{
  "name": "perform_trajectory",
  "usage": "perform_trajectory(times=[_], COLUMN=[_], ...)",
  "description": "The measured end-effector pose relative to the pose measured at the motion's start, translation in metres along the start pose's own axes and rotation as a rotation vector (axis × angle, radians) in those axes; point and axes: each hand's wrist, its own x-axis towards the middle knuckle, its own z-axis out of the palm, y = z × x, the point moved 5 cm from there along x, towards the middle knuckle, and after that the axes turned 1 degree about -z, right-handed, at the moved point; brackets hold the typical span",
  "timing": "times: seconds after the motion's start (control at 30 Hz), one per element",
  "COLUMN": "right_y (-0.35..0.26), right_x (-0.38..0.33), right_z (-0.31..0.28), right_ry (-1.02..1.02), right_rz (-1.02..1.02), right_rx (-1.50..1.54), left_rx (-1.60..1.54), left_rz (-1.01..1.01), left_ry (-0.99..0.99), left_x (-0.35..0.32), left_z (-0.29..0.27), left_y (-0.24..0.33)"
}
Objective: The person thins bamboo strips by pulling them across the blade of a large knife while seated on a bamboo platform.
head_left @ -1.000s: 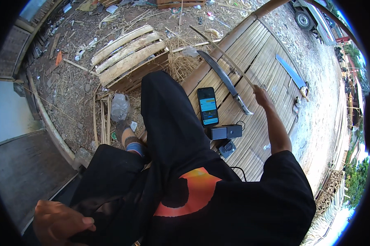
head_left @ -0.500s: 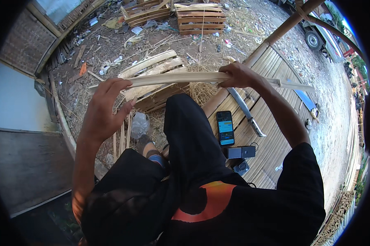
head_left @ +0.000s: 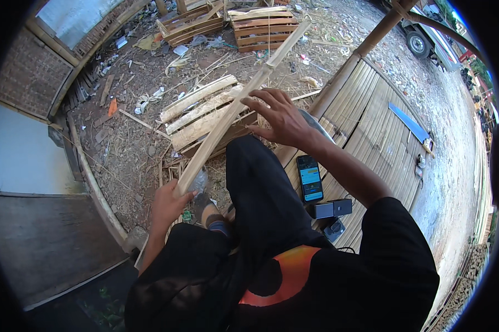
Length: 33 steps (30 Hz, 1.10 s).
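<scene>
A long pale bamboo strip [head_left: 222, 128] slants up and away to the right across the view. My left hand [head_left: 169, 205] grips its near end, low beside my knee. My right hand [head_left: 282, 119] hovers just right of the strip's middle with its fingers apart and curved; it holds nothing, and I cannot tell whether a fingertip touches the strip. Behind the right wrist lies a long metal blade [head_left: 322, 128], mostly hidden. Below the strip stands a slatted wooden crate [head_left: 191, 126].
On the bamboo-slat bench [head_left: 379, 133] at my right lie a phone [head_left: 309, 178], a small black box [head_left: 332, 209] and a blue handsaw [head_left: 409, 123]. More wooden crates [head_left: 266, 30] stand farther off on littered ground. A bamboo post [head_left: 385, 30] rises at the bench's far corner.
The strip has swung from level to a steep slant. My left hand has come down and nearer, closing on its end. My right hand has let go and opened.
</scene>
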Motion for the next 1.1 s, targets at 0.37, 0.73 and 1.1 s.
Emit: perform_trajectory(times=[0.37,0.73,1.1], right_y=[0.114,0.133,0.088], right_x=[-0.347,-0.343,-0.162], right_z=[0.002,0.017,0.055], right_ry=[-0.503,-0.441,-0.161], right_rz=[1.149,1.283,1.147], right_rx=[-0.194,-0.162,0.436], left_rx=[-0.449,-0.557,-0.054], left_rz=[-0.207,-0.151,-0.295], left_ry=[-0.111,-0.267,-0.071], left_x=[-0.028,-0.03,-0.009], left_z=[0.038,0.051,-0.025], left_y=[-0.054,-0.052,-0.11])
